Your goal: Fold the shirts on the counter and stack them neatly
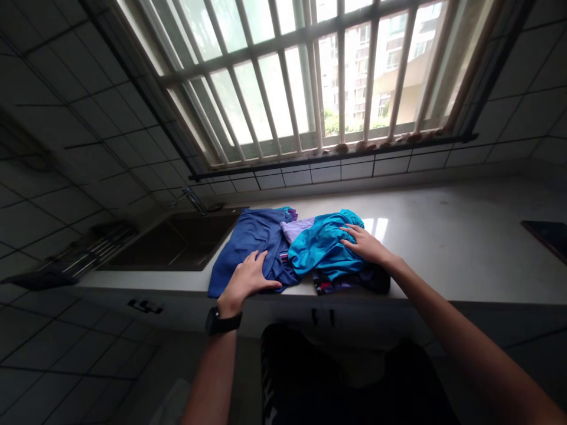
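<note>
A dark blue garment point(261, 233) lies spread on the counter beside the sink, part of it hanging at the front edge. My left hand point(250, 276) rests over its lower part, fingers apart and thumb stretched to the right. To the right is a crumpled teal garment point(316, 242), and my right hand point(364, 243) lies on it with spread fingers. Between the two, a lilac cloth point(297, 228) shows partly. Under the teal garment a dark piece of clothing with red and white patches point(349, 282) pokes out at the counter's front.
A brown sink point(177, 239) with a metal faucet point(195, 200) is at the left, beside a dark rack point(95, 251). The pale counter point(443, 248) stretches right to a dark flat object point(547, 236). A barred window point(310, 77) is behind, cabinet doors below.
</note>
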A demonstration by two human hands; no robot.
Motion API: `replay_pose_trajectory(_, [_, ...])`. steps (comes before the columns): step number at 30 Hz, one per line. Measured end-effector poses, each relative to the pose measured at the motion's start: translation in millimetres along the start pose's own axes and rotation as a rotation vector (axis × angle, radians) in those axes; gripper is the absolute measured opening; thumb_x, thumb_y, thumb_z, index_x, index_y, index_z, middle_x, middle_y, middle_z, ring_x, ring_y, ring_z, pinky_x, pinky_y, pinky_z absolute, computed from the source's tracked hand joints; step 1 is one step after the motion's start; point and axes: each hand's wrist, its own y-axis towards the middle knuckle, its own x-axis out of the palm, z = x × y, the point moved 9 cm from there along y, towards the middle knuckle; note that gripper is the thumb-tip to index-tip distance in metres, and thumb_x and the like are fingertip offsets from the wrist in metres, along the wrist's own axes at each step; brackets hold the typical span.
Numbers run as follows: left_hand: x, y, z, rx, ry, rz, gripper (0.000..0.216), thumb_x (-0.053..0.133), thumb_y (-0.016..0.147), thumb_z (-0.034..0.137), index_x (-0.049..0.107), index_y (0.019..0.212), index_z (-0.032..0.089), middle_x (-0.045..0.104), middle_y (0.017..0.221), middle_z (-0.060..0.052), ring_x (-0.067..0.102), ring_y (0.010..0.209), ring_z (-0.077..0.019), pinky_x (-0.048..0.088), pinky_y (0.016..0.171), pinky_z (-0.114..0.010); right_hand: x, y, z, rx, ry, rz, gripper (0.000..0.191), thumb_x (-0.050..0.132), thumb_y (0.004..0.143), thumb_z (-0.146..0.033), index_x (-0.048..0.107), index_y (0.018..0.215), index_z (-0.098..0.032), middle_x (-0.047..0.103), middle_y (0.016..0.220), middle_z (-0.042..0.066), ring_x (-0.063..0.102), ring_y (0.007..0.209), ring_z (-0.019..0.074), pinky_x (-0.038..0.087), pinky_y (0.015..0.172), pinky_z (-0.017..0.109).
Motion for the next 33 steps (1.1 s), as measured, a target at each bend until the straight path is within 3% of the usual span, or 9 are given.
replay_pose_trajectory(4, [0,-8,-15,0.064,-0.025,0.041,0.054,0.072,0.085,0.034,0.061,0.137,0.02,0.061,0.148,-0.018,0.059,0.137,-0.0321,0.051,0.107,-0.042,-5,-3,-6,-0.008,-0.027,0.034,0.06,0.051,0.098,-0.052,0.056,0.151,-0.024,0.051,0.16,0.012,0.047,0.147,0.0361,0.04,0.121,0.052])
replay_pose_trajectory(8, [-30,-18,-38,-0.134,-0.151,0.375,0.033,0.047,0.095,0.017,0.065,0.122,0.019,0.076,0.115,-0.013,0.074,0.105,-0.0265,0.056,0.092,-0.036,-28,-19,-34,-0.086,-0.134,0.154,0.056,0.053,0.098,-0.046,0.059,0.147,-0.021,0.055,0.155,0.017,0.049,0.143,0.0417,0.038,0.119,0.062])
replay_pose_trajectory(12, [-60,-33,-60,-0.215,-0.304,0.699,0.034,0.042,0.097,0.018,0.058,0.127,0.02,0.073,0.118,-0.012,0.072,0.11,-0.0241,0.055,0.096,-0.036,-16,-42,-67,-0.221,-0.153,0.046,0.066,0.062,0.093,-0.056,0.055,0.151,-0.025,0.048,0.161,0.016,0.041,0.149,0.0433,0.03,0.121,0.067])
replay_pose_trajectory(15, [-49,-25,-42,-0.01,-0.36,0.538,0.043,0.047,0.097,0.021,0.051,0.139,0.022,0.072,0.124,-0.011,0.072,0.113,-0.0217,0.056,0.098,-0.036,10,-54,-68,-0.226,-0.198,-0.127,0.092,0.08,0.075,-0.06,0.05,0.156,-0.03,0.028,0.172,0.016,0.021,0.156,0.0524,0.02,0.115,0.084])
replay_pose_trajectory(18, [-13,-24,-7,0.283,-0.329,0.173,0.062,0.064,0.091,0.027,0.046,0.15,0.025,0.069,0.137,-0.011,0.066,0.129,-0.0239,0.051,0.111,-0.041,21,-59,-60,-0.211,-0.216,-0.166,0.094,0.082,0.074,-0.053,0.047,0.158,-0.032,0.016,0.176,0.015,0.011,0.159,0.052,0.017,0.111,0.088])
replay_pose_trajectory(20, [5,-28,-4,0.34,-0.251,0.066,0.085,0.081,0.079,0.033,0.042,0.154,0.025,0.057,0.154,-0.015,0.05,0.147,-0.0312,0.04,0.122,-0.05,21,-60,-57,-0.21,-0.204,-0.16,0.091,0.081,0.077,-0.05,0.045,0.159,-0.033,0.014,0.176,0.014,0.01,0.16,0.0503,0.018,0.112,0.087])
replay_pose_trajectory(24, [16,-30,-33,0.296,-0.101,0.017,0.096,0.09,0.067,0.034,0.048,0.152,0.021,0.041,0.165,-0.02,0.03,0.157,-0.04,0.032,0.125,-0.061,19,-61,-58,-0.218,-0.186,-0.167,0.09,0.08,0.078,-0.048,0.045,0.159,-0.034,0.013,0.176,0.013,0.01,0.16,0.05,0.019,0.112,0.087])
replay_pose_trajectory(29, [-3,-28,-64,0.316,-0.161,0.031,0.03,0.054,0.094,0.023,0.071,0.118,0.023,0.069,0.139,-0.011,0.064,0.133,-0.0261,0.05,0.115,-0.044,20,-61,-60,-0.194,-0.203,-0.201,0.091,0.079,0.08,-0.048,0.043,0.161,-0.03,0.01,0.176,0.015,0.007,0.16,0.0497,0.017,0.109,0.089])
replay_pose_trajectory(33, [-17,-22,-70,0.221,-0.143,0.149,0.031,0.058,0.094,0.033,0.071,0.12,0.021,0.073,0.13,-0.013,0.069,0.123,-0.0266,0.054,0.11,-0.042,19,-62,-61,-0.203,-0.189,-0.183,0.09,0.079,0.08,-0.051,0.044,0.16,-0.03,0.012,0.176,0.015,0.007,0.16,0.0503,0.017,0.11,0.089])
